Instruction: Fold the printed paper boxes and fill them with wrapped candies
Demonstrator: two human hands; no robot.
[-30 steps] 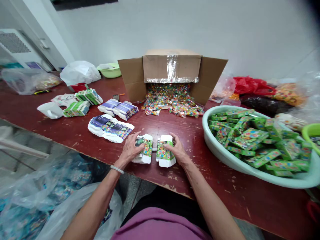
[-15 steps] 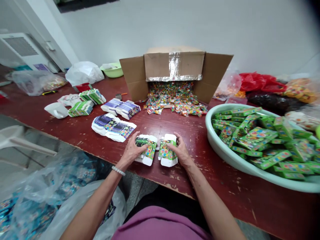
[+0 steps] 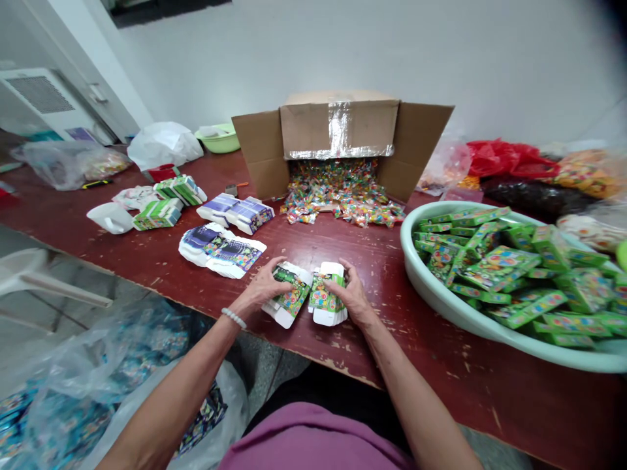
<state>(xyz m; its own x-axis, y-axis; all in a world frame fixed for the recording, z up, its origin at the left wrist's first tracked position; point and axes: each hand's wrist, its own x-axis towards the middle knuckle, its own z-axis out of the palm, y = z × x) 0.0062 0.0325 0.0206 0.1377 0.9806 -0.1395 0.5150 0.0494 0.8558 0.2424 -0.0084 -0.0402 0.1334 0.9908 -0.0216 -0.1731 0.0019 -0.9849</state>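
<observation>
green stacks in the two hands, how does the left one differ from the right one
The left stack is slanted, while the right stack sits nearly square to the view. The left hand grips the left stack at its left side; the right hand grips the right stack at its right side. Both show colourful green print and white flaps.

Flat cartons [image 3: 292, 299]: thin printed paperboard, smooth, with plain matt flaps. Bench [image 3: 372, 254]: painted-looking top, glossy, roughened at chipped patches. Basin [image 3: 435, 312]: smooth plastic, soft sheen. Large box [image 3: 306, 127]: matt cardboard. Tape [image 3: 339, 127]: highly reflective, wrinkled. Small wrappers [image 3: 337, 186]: shiny crinkled film. Red bag [image 3: 509, 158]: thin, creased, glossy plastic. Shirt [image 3: 313, 438]: matt cloth.
</observation>
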